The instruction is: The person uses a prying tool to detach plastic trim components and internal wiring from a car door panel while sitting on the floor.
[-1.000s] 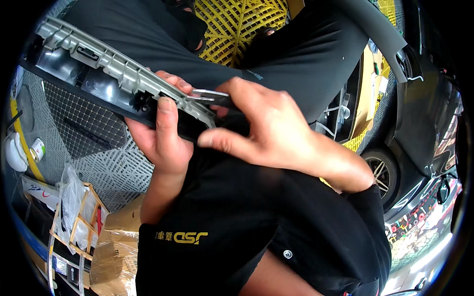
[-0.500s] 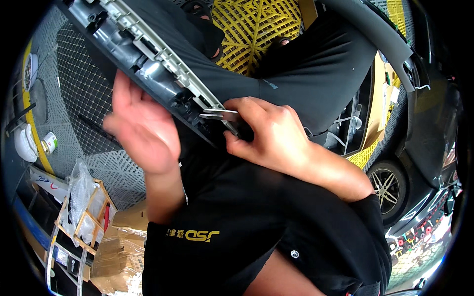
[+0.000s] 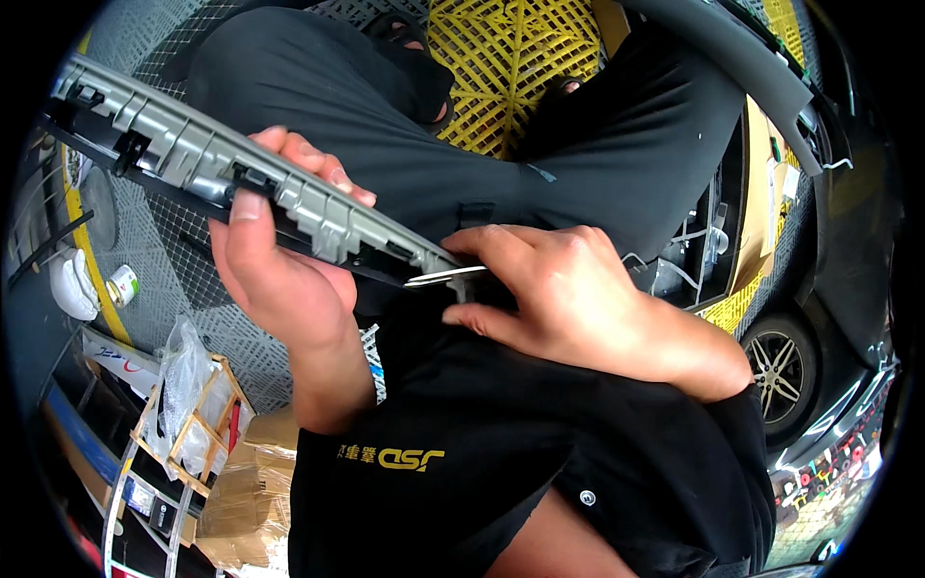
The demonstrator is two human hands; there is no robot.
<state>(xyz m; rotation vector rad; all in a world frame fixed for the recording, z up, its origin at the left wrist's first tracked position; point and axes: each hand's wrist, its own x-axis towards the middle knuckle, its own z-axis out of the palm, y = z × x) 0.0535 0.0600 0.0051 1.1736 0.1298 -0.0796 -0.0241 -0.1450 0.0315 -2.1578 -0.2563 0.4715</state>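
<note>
We have the fingers of our left hand [image 3: 294, 284] bent around a long grey and black plastic trim strip [image 3: 323, 214], thumb on the near side and fingertips over the far side, so they are only as wide apart as the strip. Our right hand [image 3: 578, 294] has its fingers and thumb curled around a thin silver metal tool [image 3: 445, 277]. We see only its blade poking out toward nine o'clock, and its handle hides in the hand. The blade is right by the low end of the strip, but we cannot tell if they touch.

The strip goes from near the middle of our view up to ten o'clock, slanting over our dark trousers [image 3: 289, 77]. Our black shirt [image 3: 405, 520] is at six o'clock. Up at twelve o'clock is a yellow mat [image 3: 540, 58] full of holes. A black car [image 3: 848, 279] is at three o'clock, with its wheel [image 3: 779, 376] just below. A small can [image 3: 122, 286] sits at nine o'clock. A brown cardboard box [image 3: 241, 501] sits between seven and eight o'clock.
</note>
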